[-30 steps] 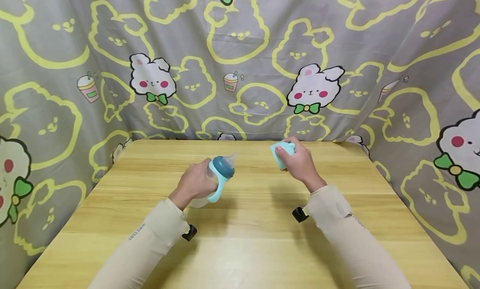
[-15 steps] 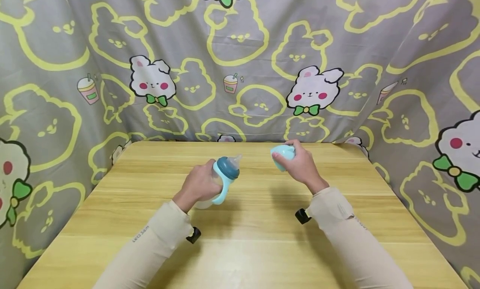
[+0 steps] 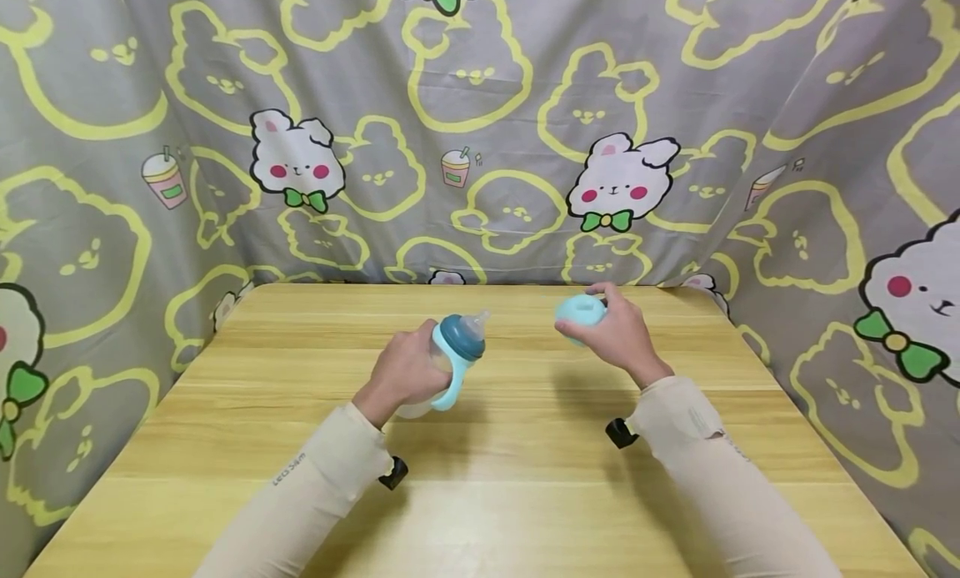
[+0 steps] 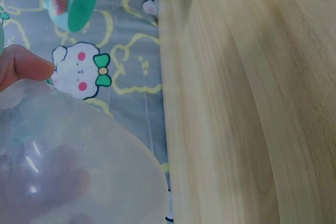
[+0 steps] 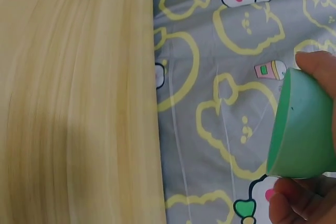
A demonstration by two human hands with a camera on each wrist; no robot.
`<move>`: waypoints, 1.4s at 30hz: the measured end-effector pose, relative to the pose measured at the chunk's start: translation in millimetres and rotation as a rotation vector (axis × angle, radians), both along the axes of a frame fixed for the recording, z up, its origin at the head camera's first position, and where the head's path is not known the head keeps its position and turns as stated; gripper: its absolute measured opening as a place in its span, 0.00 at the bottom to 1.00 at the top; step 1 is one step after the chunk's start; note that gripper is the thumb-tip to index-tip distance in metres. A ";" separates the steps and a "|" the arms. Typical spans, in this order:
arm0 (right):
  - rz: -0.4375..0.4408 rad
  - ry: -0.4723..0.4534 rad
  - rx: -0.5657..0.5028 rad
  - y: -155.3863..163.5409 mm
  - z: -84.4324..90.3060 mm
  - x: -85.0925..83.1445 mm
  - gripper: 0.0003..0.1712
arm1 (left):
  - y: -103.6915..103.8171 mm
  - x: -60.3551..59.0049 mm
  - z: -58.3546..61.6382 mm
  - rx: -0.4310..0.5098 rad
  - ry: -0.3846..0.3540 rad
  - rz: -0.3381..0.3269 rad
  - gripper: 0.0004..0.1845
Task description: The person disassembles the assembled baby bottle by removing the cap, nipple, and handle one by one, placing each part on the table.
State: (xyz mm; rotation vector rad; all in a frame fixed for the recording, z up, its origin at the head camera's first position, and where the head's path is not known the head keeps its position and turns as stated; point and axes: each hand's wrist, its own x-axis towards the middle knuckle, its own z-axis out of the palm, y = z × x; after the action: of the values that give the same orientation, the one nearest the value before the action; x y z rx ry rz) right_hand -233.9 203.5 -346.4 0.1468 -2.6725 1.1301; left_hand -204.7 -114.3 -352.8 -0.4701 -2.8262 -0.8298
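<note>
- The left hand [image 3: 405, 369] wraps its fingers round a clear, rounded plastic bottle [image 3: 442, 365] with a dark teal collar, pale blue handle and translucent teat.
- The bottle hangs above the surface [image 3: 525, 478], long axis tilted, teat up and rightward.
- The right hand [image 3: 618, 336] pinches a smooth mint cap [image 3: 580, 314] nearby.
- The surface is pale wood-grain; a bunny-print cloth [image 3: 480, 128] surrounds it.

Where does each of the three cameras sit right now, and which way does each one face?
Head: looks forward and down at the table; shows both sleeves, left hand on the baby bottle, right hand on the cap.
Left wrist: under the bottle's clear body, looking across the table at the curtain.
Right wrist: beside the cap.
Shared: left wrist also sees the cap.
</note>
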 end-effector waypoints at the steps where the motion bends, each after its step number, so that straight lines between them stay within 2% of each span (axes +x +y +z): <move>1: -0.007 0.004 0.007 2.2 -1.0 -0.5 0.45 | 0.4 0.0 -0.1 -0.002 0.002 -0.002 0.28; 15: -0.037 0.014 0.043 29.6 -11.3 -3.0 0.45 | 1.7 0.7 1.8 -0.022 0.014 -0.005 0.26; 26: -0.069 -0.046 0.122 46.6 -16.5 -2.9 0.48 | -0.2 0.1 2.3 -0.023 0.007 -0.011 0.28; 33: -0.037 -0.057 0.130 57.6 -19.3 -4.3 0.48 | -1.7 -0.5 4.0 -0.032 0.004 0.003 0.32; 42: -0.036 -0.077 0.145 69.8 -21.6 -4.4 0.46 | -1.5 -1.8 4.8 -0.024 0.003 -0.010 0.31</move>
State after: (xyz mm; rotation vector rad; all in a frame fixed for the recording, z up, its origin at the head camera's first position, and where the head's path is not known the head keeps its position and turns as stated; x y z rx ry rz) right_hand -238.3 273.3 -368.0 0.0808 -2.8124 0.9499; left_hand -206.4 -115.7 -348.0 -0.4891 -2.8369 -0.7970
